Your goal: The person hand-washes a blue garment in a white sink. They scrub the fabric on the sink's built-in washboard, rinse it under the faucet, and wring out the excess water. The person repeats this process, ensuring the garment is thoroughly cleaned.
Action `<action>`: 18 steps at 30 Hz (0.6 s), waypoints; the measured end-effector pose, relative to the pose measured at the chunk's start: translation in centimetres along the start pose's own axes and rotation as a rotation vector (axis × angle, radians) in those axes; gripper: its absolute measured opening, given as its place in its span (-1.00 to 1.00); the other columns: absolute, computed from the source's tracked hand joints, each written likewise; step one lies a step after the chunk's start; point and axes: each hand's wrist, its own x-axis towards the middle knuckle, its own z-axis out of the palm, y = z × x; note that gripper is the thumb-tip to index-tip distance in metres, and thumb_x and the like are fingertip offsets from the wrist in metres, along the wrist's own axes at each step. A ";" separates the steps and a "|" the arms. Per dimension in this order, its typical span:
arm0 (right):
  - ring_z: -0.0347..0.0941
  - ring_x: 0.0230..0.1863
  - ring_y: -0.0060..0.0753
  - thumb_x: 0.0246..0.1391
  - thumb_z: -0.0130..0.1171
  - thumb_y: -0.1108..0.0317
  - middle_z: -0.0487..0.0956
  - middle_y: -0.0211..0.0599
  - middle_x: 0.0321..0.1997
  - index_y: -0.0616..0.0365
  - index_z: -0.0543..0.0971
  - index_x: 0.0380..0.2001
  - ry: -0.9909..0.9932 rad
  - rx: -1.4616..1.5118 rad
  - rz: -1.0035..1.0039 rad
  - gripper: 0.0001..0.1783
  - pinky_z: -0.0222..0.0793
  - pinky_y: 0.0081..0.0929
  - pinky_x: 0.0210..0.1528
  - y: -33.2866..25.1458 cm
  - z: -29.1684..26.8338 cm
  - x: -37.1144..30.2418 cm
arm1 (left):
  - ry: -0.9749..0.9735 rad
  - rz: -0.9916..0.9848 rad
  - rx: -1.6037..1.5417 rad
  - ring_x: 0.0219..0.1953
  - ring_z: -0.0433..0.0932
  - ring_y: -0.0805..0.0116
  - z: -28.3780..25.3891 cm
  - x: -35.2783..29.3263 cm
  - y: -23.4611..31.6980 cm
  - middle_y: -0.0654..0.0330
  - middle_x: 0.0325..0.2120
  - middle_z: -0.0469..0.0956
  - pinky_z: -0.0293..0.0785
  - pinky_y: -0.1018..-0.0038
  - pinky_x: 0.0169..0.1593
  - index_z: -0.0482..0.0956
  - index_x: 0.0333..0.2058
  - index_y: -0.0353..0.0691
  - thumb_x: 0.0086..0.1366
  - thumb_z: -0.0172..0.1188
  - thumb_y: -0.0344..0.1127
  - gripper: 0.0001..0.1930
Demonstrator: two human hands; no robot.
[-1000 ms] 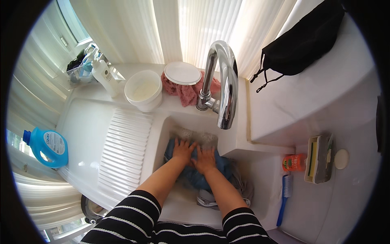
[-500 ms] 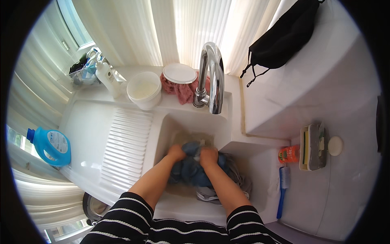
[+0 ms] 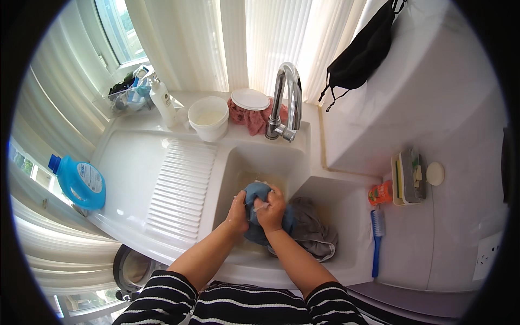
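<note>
nearest you, the sink (image 3: 265,160) holds a grey garment (image 3: 315,234). your left grip (image 3: 236,213) and right grip (image 3: 272,210) clasp the bunched blue cloth (image 3: 258,190) at the sink's left side. behind the sink stand the white tub (image 3: 209,130) and the chrome faucet (image 3: 296,105).

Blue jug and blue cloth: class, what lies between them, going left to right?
In the head view: the drainboard's smooth part, its white ribs, the sink's left rim, then the left hand, touching the blue cloth.
</note>
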 end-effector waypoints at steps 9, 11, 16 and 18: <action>0.50 -0.23 -0.06 -0.09 0.18 0.43 0.58 -0.08 -0.19 0.32 0.52 -0.56 -0.064 -0.100 -0.130 -0.86 0.43 -0.29 -0.16 -0.3 0.1 -3.2 | 0.208 -0.219 0.260 -0.33 0.58 0.29 2.4 -1.5 1.5 0.18 -0.41 0.58 0.53 0.29 -0.21 0.58 -0.32 -0.16 0.30 0.16 0.10 -0.61; 0.47 -0.34 -0.05 -0.11 0.17 0.40 0.57 -0.12 -0.27 0.29 0.53 -0.58 0.018 -0.121 0.430 -0.85 0.41 -0.22 -0.24 3.4 0.2 -1.5 | 0.352 -0.046 0.248 -0.41 0.56 0.33 5.4 -2.2 -1.0 0.17 -0.44 0.55 0.49 0.38 -0.34 0.57 -0.31 -0.14 0.31 0.17 -0.05 -0.73; 0.43 -0.23 -0.13 -0.10 0.25 0.35 0.54 -0.20 -0.23 0.21 0.44 -0.71 -0.007 -0.066 -0.054 -0.73 0.32 -0.18 -0.12 -0.5 0.6 -3.8 | 0.202 -0.164 0.163 -0.41 0.55 0.33 1.6 -0.3 -0.3 0.15 -0.44 0.54 0.50 0.37 -0.32 0.53 -0.32 -0.18 0.36 0.12 0.04 -0.64; 0.40 -0.42 -0.09 -0.05 0.26 0.31 0.49 -0.19 -0.44 0.19 0.38 -0.73 0.040 -0.108 0.060 -0.66 0.31 -0.21 -0.33 -0.3 1.0 -3.1 | 0.164 -0.141 0.037 -0.39 0.54 0.31 1.0 0.0 -1.2 0.12 -0.42 0.54 0.49 0.30 -0.30 0.49 -0.37 -0.21 0.35 0.11 0.12 -0.56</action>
